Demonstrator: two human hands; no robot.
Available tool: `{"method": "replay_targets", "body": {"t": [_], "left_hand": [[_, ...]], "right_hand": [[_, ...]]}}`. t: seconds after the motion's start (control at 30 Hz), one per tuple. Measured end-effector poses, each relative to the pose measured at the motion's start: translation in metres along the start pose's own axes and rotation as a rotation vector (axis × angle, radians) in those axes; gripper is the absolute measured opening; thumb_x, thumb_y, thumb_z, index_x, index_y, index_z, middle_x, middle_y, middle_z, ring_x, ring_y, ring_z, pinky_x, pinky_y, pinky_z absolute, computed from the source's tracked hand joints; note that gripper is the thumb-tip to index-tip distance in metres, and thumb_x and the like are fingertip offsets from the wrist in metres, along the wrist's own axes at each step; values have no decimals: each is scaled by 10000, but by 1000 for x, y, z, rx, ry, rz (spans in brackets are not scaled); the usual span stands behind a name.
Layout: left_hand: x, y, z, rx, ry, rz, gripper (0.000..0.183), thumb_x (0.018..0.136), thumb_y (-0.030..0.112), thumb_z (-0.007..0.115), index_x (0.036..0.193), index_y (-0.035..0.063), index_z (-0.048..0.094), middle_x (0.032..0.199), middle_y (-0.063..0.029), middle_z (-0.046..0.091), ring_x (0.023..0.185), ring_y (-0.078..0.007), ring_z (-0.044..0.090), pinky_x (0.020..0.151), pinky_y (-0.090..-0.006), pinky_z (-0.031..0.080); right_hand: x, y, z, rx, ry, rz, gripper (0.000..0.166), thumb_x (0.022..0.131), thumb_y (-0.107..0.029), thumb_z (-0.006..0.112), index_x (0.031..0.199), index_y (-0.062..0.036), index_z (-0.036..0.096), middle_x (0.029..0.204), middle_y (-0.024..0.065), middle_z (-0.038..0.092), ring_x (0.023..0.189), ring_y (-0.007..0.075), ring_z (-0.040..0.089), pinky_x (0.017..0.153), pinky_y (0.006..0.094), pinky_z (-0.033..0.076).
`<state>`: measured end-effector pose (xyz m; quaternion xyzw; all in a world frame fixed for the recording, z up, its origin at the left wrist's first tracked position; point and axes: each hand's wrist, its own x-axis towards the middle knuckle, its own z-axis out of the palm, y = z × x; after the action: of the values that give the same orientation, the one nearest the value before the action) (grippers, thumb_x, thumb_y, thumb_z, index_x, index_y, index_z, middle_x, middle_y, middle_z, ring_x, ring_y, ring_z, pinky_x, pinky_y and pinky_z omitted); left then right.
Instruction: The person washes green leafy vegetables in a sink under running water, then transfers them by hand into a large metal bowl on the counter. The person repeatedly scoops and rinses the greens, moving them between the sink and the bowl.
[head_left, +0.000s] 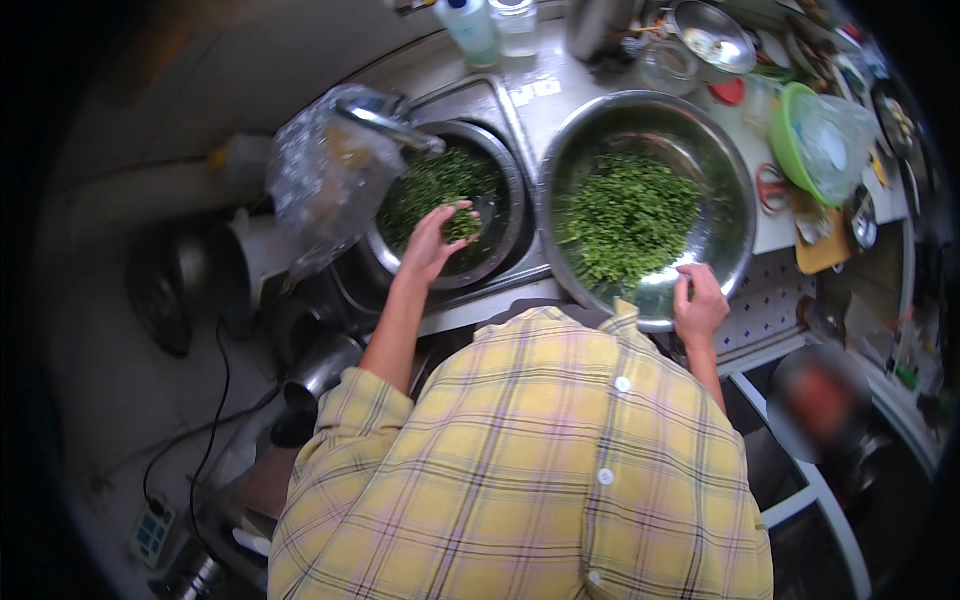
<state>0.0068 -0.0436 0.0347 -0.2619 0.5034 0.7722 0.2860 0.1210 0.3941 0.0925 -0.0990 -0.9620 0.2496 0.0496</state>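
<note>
My left hand is over the smaller steel basin in the sink, its fingers and thumb curled around a small clump of wet chopped greens. More loose greens lie in that basin beneath the hand. To the right stands a larger steel basin with a broad heap of chopped greens. My right hand reaches over its near right rim, fingertips bent down inside, close to the bare shiny metal. Whether those fingers pinch anything is hidden.
A metal faucet juts over the smaller basin, beside a hanging clear plastic bag. Bottles stand behind the sink. At right are red-handled scissors, a green bowl and a cutting board.
</note>
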Motion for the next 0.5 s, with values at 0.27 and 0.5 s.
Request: {"method": "replay_targets", "body": {"t": [0.27, 0.5], "left_hand": [[-44, 65, 163, 296, -183, 304, 363, 1019, 244, 535, 1310, 41, 610, 1221, -110, 686, 1141, -210, 660, 974, -395, 549], [-25, 7, 218, 1543, -463, 636, 534, 957, 248, 658, 1432, 57, 506, 1552, -292, 382, 1353, -468, 477, 1121, -477, 423]], "right_hand": [[1, -2, -5, 51, 62, -8, 91, 842, -46, 650, 912, -90, 687, 904, 82, 683, 851, 309, 681, 741, 399, 527], [-1, -2, -6, 37, 77, -26, 82, 834, -52, 655, 906, -87, 674, 880, 85, 676, 821, 310, 676, 719, 405, 521]]}}
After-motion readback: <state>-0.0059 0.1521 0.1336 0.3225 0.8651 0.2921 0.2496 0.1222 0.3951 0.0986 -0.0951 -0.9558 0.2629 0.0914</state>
